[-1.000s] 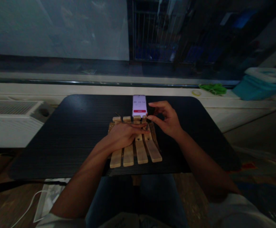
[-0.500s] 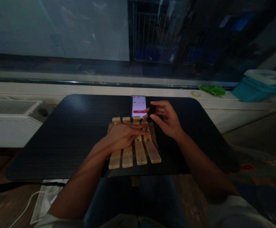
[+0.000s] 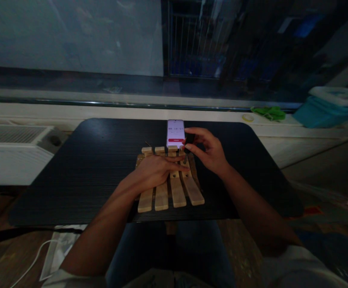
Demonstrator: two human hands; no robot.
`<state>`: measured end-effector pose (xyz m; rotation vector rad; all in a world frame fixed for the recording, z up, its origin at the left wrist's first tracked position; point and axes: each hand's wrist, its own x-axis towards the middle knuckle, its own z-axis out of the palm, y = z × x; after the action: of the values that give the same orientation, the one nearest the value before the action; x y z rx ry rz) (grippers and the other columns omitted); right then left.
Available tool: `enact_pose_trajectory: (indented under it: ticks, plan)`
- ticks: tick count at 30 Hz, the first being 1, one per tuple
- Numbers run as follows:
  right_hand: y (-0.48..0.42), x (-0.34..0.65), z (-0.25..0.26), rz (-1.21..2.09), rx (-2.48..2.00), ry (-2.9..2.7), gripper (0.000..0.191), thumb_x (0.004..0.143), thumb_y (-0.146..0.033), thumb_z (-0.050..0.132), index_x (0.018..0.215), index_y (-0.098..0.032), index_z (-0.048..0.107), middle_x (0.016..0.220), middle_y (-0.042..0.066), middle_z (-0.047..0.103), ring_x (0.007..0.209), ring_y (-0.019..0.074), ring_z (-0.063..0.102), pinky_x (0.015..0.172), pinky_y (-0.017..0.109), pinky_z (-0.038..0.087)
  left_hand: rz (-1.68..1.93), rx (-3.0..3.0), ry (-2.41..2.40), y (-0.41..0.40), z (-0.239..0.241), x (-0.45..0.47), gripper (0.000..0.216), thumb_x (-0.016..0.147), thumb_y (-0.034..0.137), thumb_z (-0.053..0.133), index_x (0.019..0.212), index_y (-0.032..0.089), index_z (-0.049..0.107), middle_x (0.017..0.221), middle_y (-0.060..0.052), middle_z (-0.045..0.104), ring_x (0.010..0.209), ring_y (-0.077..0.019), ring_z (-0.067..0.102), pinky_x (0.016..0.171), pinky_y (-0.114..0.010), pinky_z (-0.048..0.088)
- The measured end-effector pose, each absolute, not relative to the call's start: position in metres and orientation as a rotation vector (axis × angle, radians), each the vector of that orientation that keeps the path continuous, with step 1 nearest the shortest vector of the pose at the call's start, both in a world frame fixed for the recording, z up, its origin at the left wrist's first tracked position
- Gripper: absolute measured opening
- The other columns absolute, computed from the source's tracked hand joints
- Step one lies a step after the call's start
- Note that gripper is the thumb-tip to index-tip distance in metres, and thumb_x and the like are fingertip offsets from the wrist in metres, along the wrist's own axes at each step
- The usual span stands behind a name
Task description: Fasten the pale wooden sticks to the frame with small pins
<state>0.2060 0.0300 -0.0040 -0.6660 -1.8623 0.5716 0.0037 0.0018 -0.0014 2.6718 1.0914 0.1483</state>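
Note:
A wooden piece made of several pale slats (image 3: 178,194) lies on the dark table, with dark holes in the slats. Across its middle rests my left hand (image 3: 154,170), open and palm down. Its index and middle fingers stretch apart over the two right-hand slats, on either side of a screwdriver's tip. My right hand (image 3: 208,150) grips the black handle of the screwdriver (image 3: 189,139) between thumb and fingers. The screwdriver's shaft points down at the rightmost slat; whether it sits on a screw is too small and dark to tell.
Behind the slats a lit phone (image 3: 175,130) shows a timer on the black table (image 3: 102,160). On the windowsill are a tape roll (image 3: 247,117), a green cloth (image 3: 269,113) and a teal box (image 3: 320,112). A white radiator (image 3: 14,156) stands at left.
My right hand has shifted slightly left with the screwdriver, and its fingers have turned a little around the handle. My left hand stays in place on the slats.

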Motion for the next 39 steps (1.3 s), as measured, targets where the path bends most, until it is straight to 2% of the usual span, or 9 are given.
enact_pose_trajectory:
  ticks: [5, 9, 12, 16, 22, 29, 35, 39]
  plan:
    - [0.031, 0.203, -0.004, 0.428, -0.727, -1.817, 0.034, 0.078, -0.028, 0.07, 0.111, -0.032, 0.062, 0.101, -0.003, 0.069, 0.074, 0.0135, 0.063, 0.063, 0.03, 0.053, 0.167, 2.667, 1.075, 0.002, -0.002, 0.003, 0.065, 0.077, -0.001, 0.041, 0.122, 0.042, 0.06, 0.141, 0.012, 0.046, 0.123, -0.0189, 0.054, 0.098, -0.033, 0.047]
    - [0.031, 0.203, -0.004, 0.386, -0.78, -1.815, 0.034, 0.078, -0.033, 0.069, 0.111, -0.029, 0.062, 0.105, 0.0, 0.07, 0.074, 0.0144, 0.063, 0.063, 0.031, 0.054, 0.177, 2.656, 1.08, 0.002, -0.003, 0.002, 0.063, 0.078, 0.0, 0.041, 0.121, 0.041, 0.061, 0.142, 0.013, 0.045, 0.124, -0.0191, 0.053, 0.099, -0.033, 0.047]
    - [0.029, 0.206, -0.003, 0.434, -0.752, -1.864, 0.035, 0.083, -0.033, 0.062, 0.117, -0.026, 0.06, 0.115, 0.003, 0.068, 0.083, 0.0158, 0.065, 0.07, 0.033, 0.056, 0.153, 2.646, 1.104, 0.003, -0.005, 0.002, 0.062, 0.079, 0.0, 0.042, 0.121, 0.042, 0.061, 0.142, 0.013, 0.045, 0.124, -0.0196, 0.054, 0.098, -0.033, 0.048]
    - [0.028, 0.211, -0.003, 0.591, -0.687, -1.892, 0.036, 0.09, -0.032, 0.051, 0.125, -0.026, 0.055, 0.122, 0.005, 0.065, 0.1, 0.0181, 0.066, 0.087, 0.038, 0.055, 0.177, 2.647, 1.089, 0.003, -0.005, 0.003, 0.064, 0.078, -0.001, 0.043, 0.123, 0.042, 0.059, 0.142, 0.013, 0.045, 0.123, -0.0184, 0.054, 0.097, -0.031, 0.048]
    - [0.029, 0.213, -0.003, 0.808, -0.674, -1.836, 0.041, 0.087, -0.031, 0.057, 0.128, -0.031, 0.052, 0.132, 0.002, 0.059, 0.105, 0.0158, 0.065, 0.089, 0.033, 0.056, 0.151, 2.646, 1.099, 0.002, -0.001, 0.004, 0.067, 0.077, -0.002, 0.043, 0.123, 0.044, 0.058, 0.141, 0.013, 0.045, 0.122, -0.0191, 0.056, 0.094, -0.031, 0.05]
    - [0.029, 0.207, -0.002, 0.741, -0.674, -1.769, 0.032, 0.08, -0.027, 0.066, 0.112, -0.03, 0.061, 0.109, -0.001, 0.067, 0.092, 0.0133, 0.066, 0.081, 0.029, 0.056, 0.152, 2.657, 1.087, 0.002, -0.002, 0.004, 0.065, 0.078, -0.001, 0.042, 0.123, 0.042, 0.059, 0.142, 0.01, 0.044, 0.121, -0.0203, 0.056, 0.094, -0.034, 0.05]
    - [0.03, 0.203, -0.005, 0.579, -0.721, -1.71, 0.03, 0.076, -0.031, 0.071, 0.105, -0.029, 0.061, 0.091, -0.003, 0.063, 0.076, 0.0112, 0.062, 0.066, 0.025, 0.053, 0.177, 2.668, 1.087, 0.002, -0.003, 0.003, 0.066, 0.077, -0.002, 0.042, 0.121, 0.043, 0.06, 0.142, 0.012, 0.044, 0.122, -0.0193, 0.055, 0.095, -0.033, 0.05]
    - [0.031, 0.202, -0.007, 0.498, -0.781, -1.683, 0.032, 0.075, -0.033, 0.072, 0.103, -0.028, 0.059, 0.087, -0.003, 0.061, 0.073, 0.012, 0.06, 0.063, 0.027, 0.052, 0.177, 2.657, 1.09, 0.002, -0.003, 0.004, 0.066, 0.076, -0.002, 0.042, 0.122, 0.043, 0.06, 0.141, 0.012, 0.045, 0.122, -0.0188, 0.055, 0.095, -0.032, 0.05]
